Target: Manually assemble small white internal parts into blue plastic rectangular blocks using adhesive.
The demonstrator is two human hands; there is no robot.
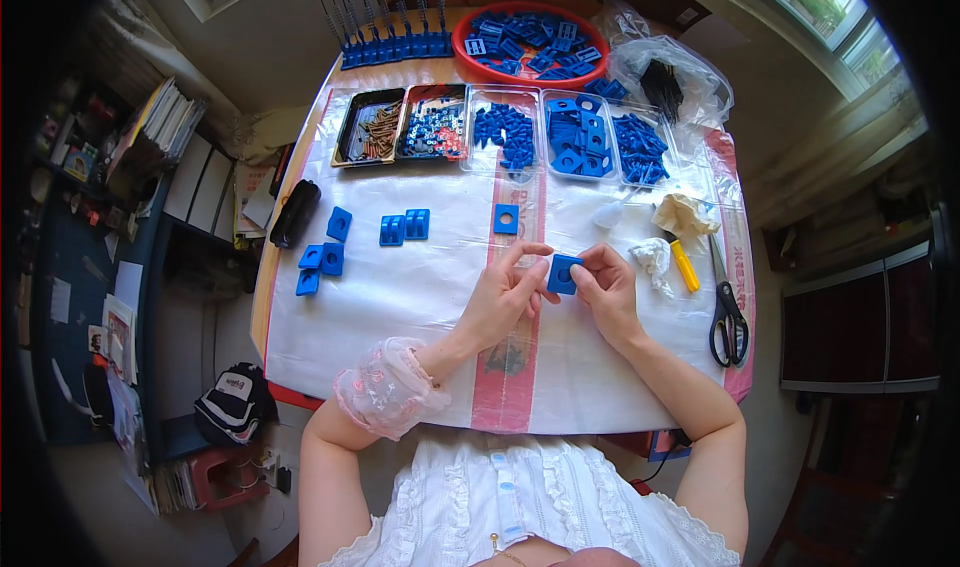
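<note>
A blue square plate with a round hole [563, 275] is pinched between the thumb and fingers of my right hand [607, 285], above the middle of the table. Close against the plate's left edge is my left hand [505, 295], its thumb and index finger drawn together. Whatever those fingers hold, if anything, is too small to make out. Just beyond my hands lies another blue holed plate [506, 219]. Farther left, two blue ridged pieces [404, 227] sit side by side, and several loose blue plates [322, 260] form a small group.
Along the back stand trays of screws [381, 127], small nuts and washers [434, 127], and blue parts [578, 137]. Behind them are a red basin [458, 49] and a blue rack [398, 49]. Scissors [729, 325], a yellow-handled tool [685, 266] and crumpled tissue [653, 260] lie right; a black case [296, 214] lies left.
</note>
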